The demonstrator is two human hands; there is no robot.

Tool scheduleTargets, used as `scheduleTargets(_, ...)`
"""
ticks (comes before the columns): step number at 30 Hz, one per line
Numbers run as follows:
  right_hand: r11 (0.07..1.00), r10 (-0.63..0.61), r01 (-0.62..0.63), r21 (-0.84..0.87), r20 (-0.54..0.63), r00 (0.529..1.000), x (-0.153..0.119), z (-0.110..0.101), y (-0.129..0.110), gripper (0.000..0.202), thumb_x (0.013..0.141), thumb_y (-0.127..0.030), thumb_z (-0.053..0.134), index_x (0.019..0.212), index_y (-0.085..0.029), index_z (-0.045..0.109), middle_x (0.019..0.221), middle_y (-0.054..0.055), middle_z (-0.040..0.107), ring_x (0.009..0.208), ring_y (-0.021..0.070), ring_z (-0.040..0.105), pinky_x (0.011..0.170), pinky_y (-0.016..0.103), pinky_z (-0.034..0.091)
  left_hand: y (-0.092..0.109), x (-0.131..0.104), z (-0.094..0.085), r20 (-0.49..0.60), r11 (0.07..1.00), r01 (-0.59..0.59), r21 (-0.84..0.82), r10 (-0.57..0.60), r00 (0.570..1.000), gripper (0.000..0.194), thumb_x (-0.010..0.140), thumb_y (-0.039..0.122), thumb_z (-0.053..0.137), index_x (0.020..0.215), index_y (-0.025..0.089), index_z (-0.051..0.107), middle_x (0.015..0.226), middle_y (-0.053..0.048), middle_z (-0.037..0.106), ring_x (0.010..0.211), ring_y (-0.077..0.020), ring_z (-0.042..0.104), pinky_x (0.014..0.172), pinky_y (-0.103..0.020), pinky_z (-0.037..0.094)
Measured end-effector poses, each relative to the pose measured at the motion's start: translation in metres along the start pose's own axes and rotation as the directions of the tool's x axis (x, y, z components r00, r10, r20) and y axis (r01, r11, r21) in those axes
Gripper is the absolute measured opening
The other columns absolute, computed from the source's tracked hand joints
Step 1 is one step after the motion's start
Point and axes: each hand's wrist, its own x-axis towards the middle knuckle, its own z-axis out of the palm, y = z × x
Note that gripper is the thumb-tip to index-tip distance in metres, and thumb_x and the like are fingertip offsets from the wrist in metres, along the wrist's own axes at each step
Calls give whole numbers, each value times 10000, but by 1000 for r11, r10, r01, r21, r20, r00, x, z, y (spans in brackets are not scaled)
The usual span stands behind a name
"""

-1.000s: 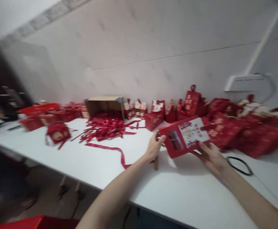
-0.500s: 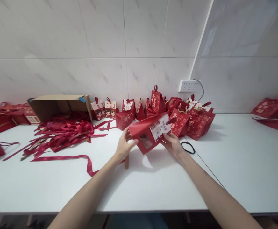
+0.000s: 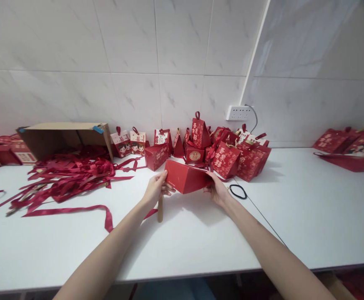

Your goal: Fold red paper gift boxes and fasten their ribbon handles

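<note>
2 hands (image 3: 154, 191) holding 1 box (image 3: 186, 178), 1 stick (image 3: 160, 211) — apparently wooden

Red box (image 3: 184, 178) between both hands (image 3: 154, 190) over a white table (image 3: 200, 246)

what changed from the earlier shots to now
The red gift box has been turned in the left hand and right hand: its window and white printed panel no longer show, mostly plain red sides do. Both hands hold it throughout. The camera swung right; the ribbon pile and cardboard box stayed put.
</note>
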Motion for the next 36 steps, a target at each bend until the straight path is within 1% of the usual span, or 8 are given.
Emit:
scheduleTargets(6,999,26,-25,-21,38,999,-9,5,-1,292,857,-412,513,711,-169,584,445,-2,571,339,109,538,328,179,476,-7,5,-2,-4,1000,-6,-8,6,1000,316,789,455,582,695,163,502,434,74,447,319,-63,438,362,-182,441)
scheduleTargets(11,999,-11,8,41,71,997,-7,3,-2,233,887,-335,470,790,-164,594,542,1,621,373,109,563,379,200,514,-1,1,-2,22,999,-45,-29,45,999,314,733,455,620,728,158,517,465,28,555,377,-98,539,362,-174,419)
scheduleTargets(15,996,-50,45,83,52,997,1,-1,-2,187,878,-334,486,873,-188,602,650,1,658,457,117,604,470,238,558,5,-5,-3,114,997,-69,-27,71,991,374,622,458,704,721,138,536,502,-43,639,412,-149,601,364,-192,422)
scheduleTargets(20,990,-124,122,77,25,992,6,-5,1,226,837,-394,542,923,-201,624,756,13,696,542,134,637,508,255,559,3,-6,-2,221,994,-103,-18,105,970,608,607,464,715,1066,120,514,517,-14,644,427,-198,636,360,-213,448)
scheduleTargets(23,948,-309,310,75,-26,951,5,-6,1,292,733,-458,658,869,-203,624,752,6,700,567,138,643,501,247,553,-1,-4,0,167,994,-108,34,101,981,691,673,468,671,1236,162,413,619,-6,666,494,-206,671,398,-224,486)
scheduleTargets(27,866,-497,499,25,-56,866,3,-7,0,406,612,-490,754,857,-196,621,750,3,702,631,154,661,529,269,573,-5,-2,0,119,986,-89,140,73,990,561,805,578,445,1176,161,500,938,-124,698,567,-191,688,426,-234,500)
scheduleTargets(30,851,-525,525,3,-51,850,4,-8,1,430,593,-485,769,876,-195,623,770,3,704,661,150,664,544,267,580,-8,-1,-1,187,984,-110,141,83,979,665,797,674,332,1182,166,521,1103,-162,656,610,-200,694,430,-244,502)
scheduleTargets(36,845,-532,534,6,-79,843,6,-9,1,456,573,-494,773,875,-184,628,724,-11,688,630,133,638,527,255,574,-5,-4,-1,261,977,-163,134,124,957,806,693,741,435,1230,142,487,1119,-196,640,613,-218,690,424,-245,494)
